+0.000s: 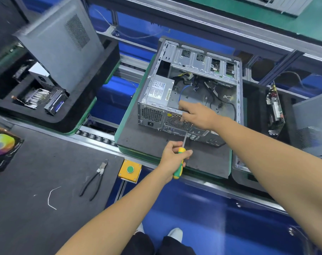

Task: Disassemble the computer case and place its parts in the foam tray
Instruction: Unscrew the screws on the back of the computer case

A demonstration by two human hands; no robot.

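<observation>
The open grey computer case [202, 57] lies on its side on a dark mat, its rear panel toward me. A silver power supply [159, 90] sits in its near left corner, with loose cables beside it. My left hand [173, 157] grips a yellow and green screwdriver [179, 164] whose tip touches the rear panel under the fan grille. My right hand [197, 115] rests on the top rear edge of the case, with its fingers curled over the rim. A black foam tray [86, 100] at the left holds a side panel, a heatsink and a drive.
Black pliers [94, 179] and a white cable tie [51, 197] lie on the dark mat at the lower left. A yellow box with a green button [130, 169] sits at the conveyor edge. Another foam tray at the right holds a circuit board [275, 109]. A small screw [166, 139] lies on the mat.
</observation>
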